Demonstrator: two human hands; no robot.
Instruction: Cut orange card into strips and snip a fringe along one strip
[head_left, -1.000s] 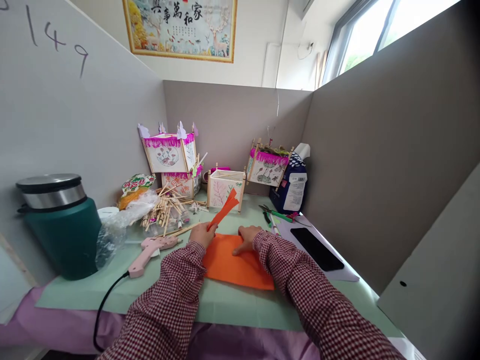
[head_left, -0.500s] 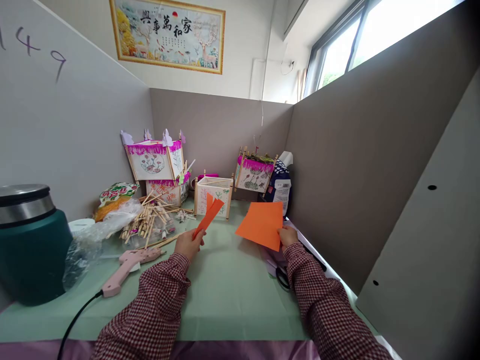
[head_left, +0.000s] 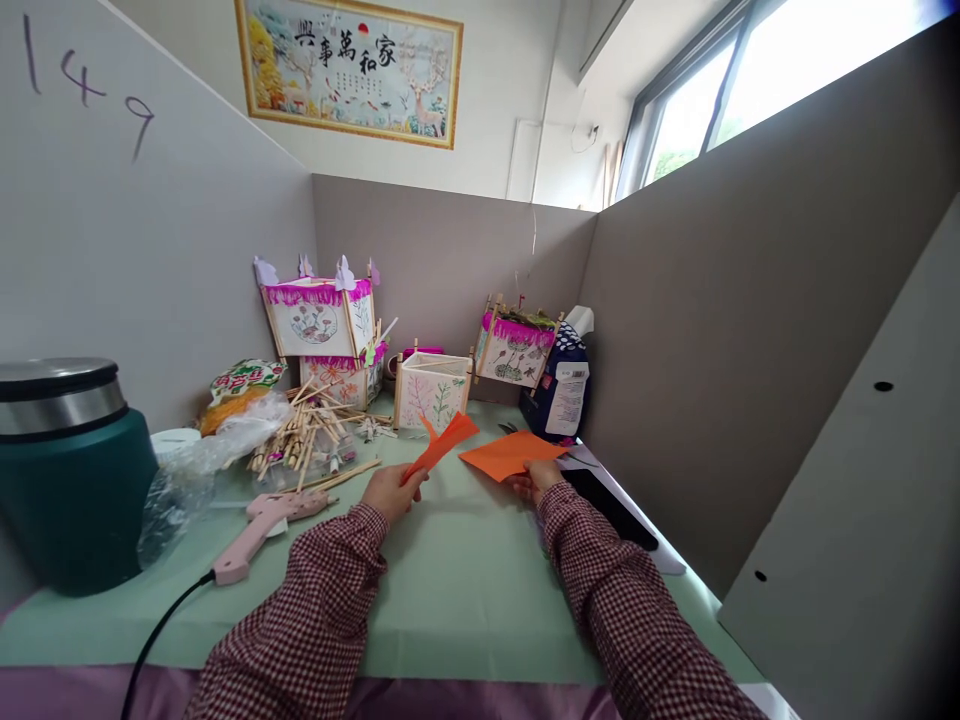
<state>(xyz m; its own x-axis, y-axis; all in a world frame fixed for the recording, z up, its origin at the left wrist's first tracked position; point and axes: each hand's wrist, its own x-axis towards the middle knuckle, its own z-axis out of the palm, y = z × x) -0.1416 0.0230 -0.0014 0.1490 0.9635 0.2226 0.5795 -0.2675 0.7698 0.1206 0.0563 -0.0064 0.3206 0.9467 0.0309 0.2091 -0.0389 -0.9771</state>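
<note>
Orange strips of paper [head_left: 448, 442] are pinched in my left hand [head_left: 394, 491], pointing up and to the right over the table. My right hand [head_left: 537, 481] grips the near edge of a wider orange paper sheet [head_left: 512, 455], tilted so that it looks foreshortened. The two papers are close together but apart. Behind them stands a small white paper lantern [head_left: 432, 390] with wooden corner sticks and drawn plants. A black flat object [head_left: 611, 508] lies by my right forearm.
On the left are a green flask [head_left: 71, 500], a pink glue gun [head_left: 259, 530] with its cord, a pile of wooden sticks [head_left: 304, 430] and clear plastic wrap [head_left: 184, 490]. Fringed lanterns [head_left: 319, 320] stand stacked behind. Another lantern [head_left: 514, 348] leans by a dark blue package [head_left: 562, 390].
My right hand has moved left and tilted the orange sheet flatter, bringing it nearer the strips. My left hand has shifted slightly right. The scissors handle at right is now hidden.
</note>
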